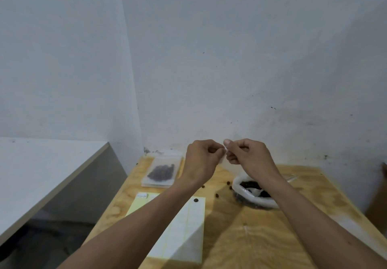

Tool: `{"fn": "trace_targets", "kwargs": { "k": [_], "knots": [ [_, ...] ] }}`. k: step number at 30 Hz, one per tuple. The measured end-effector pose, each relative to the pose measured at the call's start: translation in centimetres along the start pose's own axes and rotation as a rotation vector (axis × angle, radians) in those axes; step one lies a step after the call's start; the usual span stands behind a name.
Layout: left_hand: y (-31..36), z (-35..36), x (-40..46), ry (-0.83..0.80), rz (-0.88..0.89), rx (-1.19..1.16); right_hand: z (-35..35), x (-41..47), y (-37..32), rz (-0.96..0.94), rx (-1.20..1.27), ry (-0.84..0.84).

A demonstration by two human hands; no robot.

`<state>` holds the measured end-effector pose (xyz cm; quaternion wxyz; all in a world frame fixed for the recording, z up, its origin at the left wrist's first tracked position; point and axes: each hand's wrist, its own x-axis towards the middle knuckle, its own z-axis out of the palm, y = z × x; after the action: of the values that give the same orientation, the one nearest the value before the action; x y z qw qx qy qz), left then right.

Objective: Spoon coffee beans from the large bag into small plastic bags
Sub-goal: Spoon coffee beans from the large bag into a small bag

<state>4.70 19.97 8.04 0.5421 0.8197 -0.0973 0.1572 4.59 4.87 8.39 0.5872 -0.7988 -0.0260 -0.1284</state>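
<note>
My left hand (202, 157) and right hand (244, 153) pinched a small clear bag (223, 160) between them. The big bag of beans (254, 192) lay at five o'clock, under my right wrist, the nearer one.

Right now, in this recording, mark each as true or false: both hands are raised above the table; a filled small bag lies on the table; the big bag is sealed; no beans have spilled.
1. Both hands, left hand and right hand, are raised above the table, pinching a clear small bag. True.
2. A filled bag lies flat at the far left of the table. True.
3. The big bag is sealed. False: it is open, beans showing.
4. No beans have spilled. False: loose beans lie on the table and paper.
</note>
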Motion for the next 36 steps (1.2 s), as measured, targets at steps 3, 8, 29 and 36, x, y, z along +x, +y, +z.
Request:
{"fn": "trace_targets", "kwargs": {
  "k": [3, 8, 29, 36],
  "knots": [
    [-0.3, 0.1, -0.2, 0.002, -0.077, -0.072, 0.0, 0.4, 0.6, 0.022, 0.057, -0.015],
    [-0.6, 0.3, -0.7, 0.111, -0.192, -0.085, 1.0, 0.4, 0.7, 0.048, 0.0, -0.063],
    [0.7, -1.4, 1.5, -0.064, 0.06, 0.175, -1.0, 0.8, -0.7, 0.054, 0.128, -0.089],
    [1.2, -1.5, 2.6, 0.049, 0.063, 0.24, -1.1, 1.6, -0.2, 0.041, -0.03, -0.058]
  ]
}}
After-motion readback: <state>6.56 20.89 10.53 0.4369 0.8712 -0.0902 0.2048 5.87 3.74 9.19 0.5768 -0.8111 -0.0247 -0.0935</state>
